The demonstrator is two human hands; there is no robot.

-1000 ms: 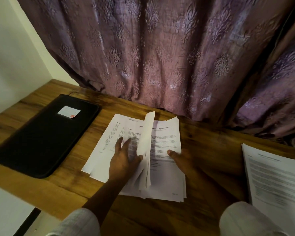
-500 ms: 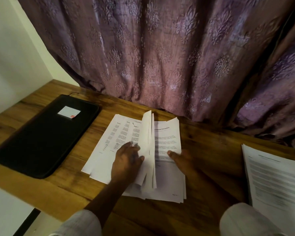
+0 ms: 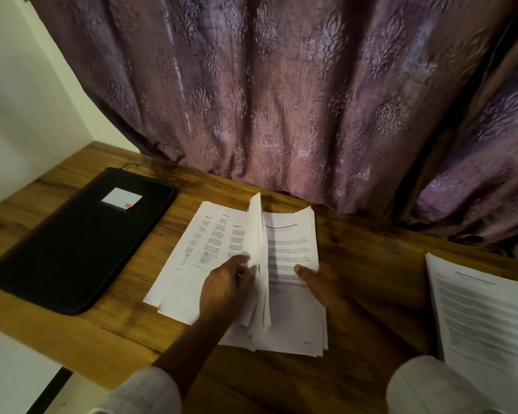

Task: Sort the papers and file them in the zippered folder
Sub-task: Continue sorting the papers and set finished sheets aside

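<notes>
On the wooden table [image 3: 371, 264] under a purple curtain [image 3: 281, 100] we find the papers [image 3: 290, 234] at the middle, the black folder [image 3: 72, 249] flat to their left, another stack [image 3: 485, 309] at the right edge. The left hand [image 3: 226, 286] curls round a bundle [image 3: 259, 234] of sheets raised on edge; the right hand [image 3: 320, 282] lays its thumb on the top page, its other fingers we cannot make out

Home room, likely study corner: wood-grain counter [image 3: 371, 264] against plain pale wall [image 3: 27, 100] upper left, heavy purple patterned curtain [image 3: 281, 100] hanging across top of frame.
</notes>
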